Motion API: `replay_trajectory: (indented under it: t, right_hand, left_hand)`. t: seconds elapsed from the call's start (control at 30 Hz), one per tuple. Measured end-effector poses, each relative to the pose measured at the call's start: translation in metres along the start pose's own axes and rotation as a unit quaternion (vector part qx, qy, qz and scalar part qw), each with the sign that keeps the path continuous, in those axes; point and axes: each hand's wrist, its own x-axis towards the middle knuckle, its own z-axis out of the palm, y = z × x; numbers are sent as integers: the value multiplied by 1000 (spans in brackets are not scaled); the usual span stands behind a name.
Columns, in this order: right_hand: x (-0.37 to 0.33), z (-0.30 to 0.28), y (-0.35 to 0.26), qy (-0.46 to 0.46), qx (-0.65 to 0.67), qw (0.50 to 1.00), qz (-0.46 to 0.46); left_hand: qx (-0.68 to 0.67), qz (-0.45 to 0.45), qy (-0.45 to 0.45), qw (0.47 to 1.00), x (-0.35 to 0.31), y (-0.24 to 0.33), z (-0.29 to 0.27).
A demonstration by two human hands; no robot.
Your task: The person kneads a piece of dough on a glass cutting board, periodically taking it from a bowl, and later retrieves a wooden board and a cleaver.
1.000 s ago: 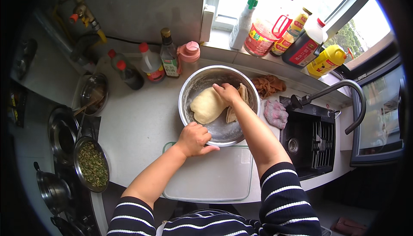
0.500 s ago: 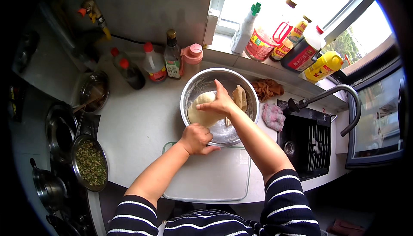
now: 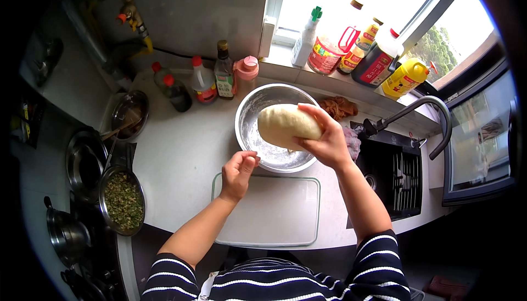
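Note:
A large smooth lump of pale dough (image 3: 285,127) is held up over a round metal bowl (image 3: 245,111). My right hand (image 3: 328,142) grips its right end, thumb below and fingers over the top. The bowl's inside is smeared with white flour, and the dough hides part of it. Curled at the bowl's near left rim is my left hand (image 3: 239,175), fingers closed on the edge. Just in front of the bowl lies a rectangular pale board (image 3: 269,213) with a green edge.
On the left stands a pan of chopped green filling (image 3: 123,201) beside other pots. Several bottles (image 3: 224,73) and a pink-lidded cup (image 3: 246,70) line the wall. A brown cloth (image 3: 337,107), black sink (image 3: 403,186) and curved tap (image 3: 439,115) are to the right.
My right hand has lifted the dough out of the bowl's bottom and moved right with it. My left hand has shifted slightly at the rim. The whole view has moved a little.

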Motion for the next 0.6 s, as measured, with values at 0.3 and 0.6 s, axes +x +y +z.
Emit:
replay_trajectory:
  t: [0.3, 0.6]
  right_hand:
    - [-173, 51, 34, -130, -328, 901, -254]
    - [-243, 74, 102, -66, -373, 925, -22]
  left_hand:
    - [-411, -339, -98, 841, -71, -22, -11]
    - [34, -178, -146, 973, -112, -76, -46]
